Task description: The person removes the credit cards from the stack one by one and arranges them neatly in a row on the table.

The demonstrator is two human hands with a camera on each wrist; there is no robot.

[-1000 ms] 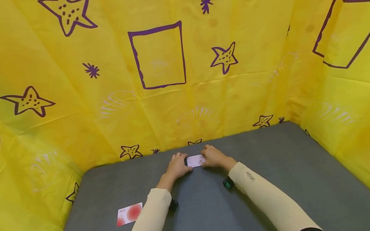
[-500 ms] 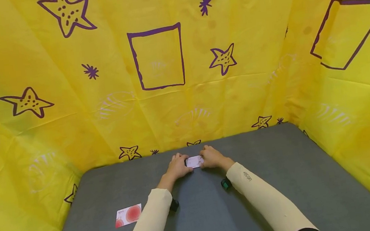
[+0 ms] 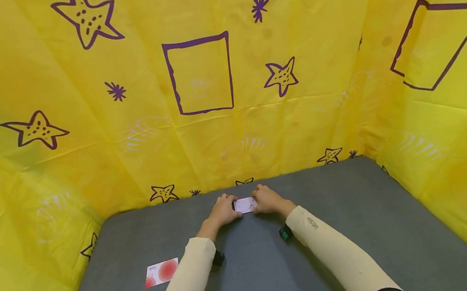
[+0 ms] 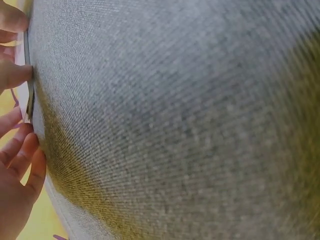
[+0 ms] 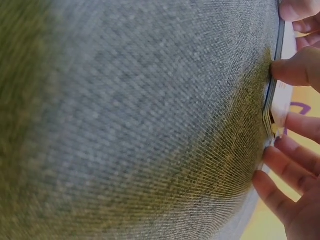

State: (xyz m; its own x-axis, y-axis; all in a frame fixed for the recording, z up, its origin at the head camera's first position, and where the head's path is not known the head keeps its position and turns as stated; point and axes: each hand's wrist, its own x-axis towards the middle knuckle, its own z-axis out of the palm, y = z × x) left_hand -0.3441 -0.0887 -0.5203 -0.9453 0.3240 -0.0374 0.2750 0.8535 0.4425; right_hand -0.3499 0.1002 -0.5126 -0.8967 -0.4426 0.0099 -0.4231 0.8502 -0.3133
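At the far side of the grey table (image 3: pixel 251 263), a small stack of cards (image 3: pixel 246 205) with a pinkish-white printed top lies between my two hands. My left hand (image 3: pixel 222 209) holds its left end, where a dark edge shows. From the other side my right hand (image 3: pixel 268 198) grips the right end and covers part of the print. Several thin layers show along the stack's edge (image 5: pixel 270 107) in the right wrist view, with the thumb (image 5: pixel 295 69) against it and the fingers spread behind. Both thumbs press the near edge in the left wrist view.
A white card with red circles (image 3: pixel 161 272) lies flat on the table at the left, beside my left sleeve (image 3: pixel 188 280). A yellow cloth with purple starfish drawings (image 3: pixel 207 143) hangs closely behind the table and along both sides.
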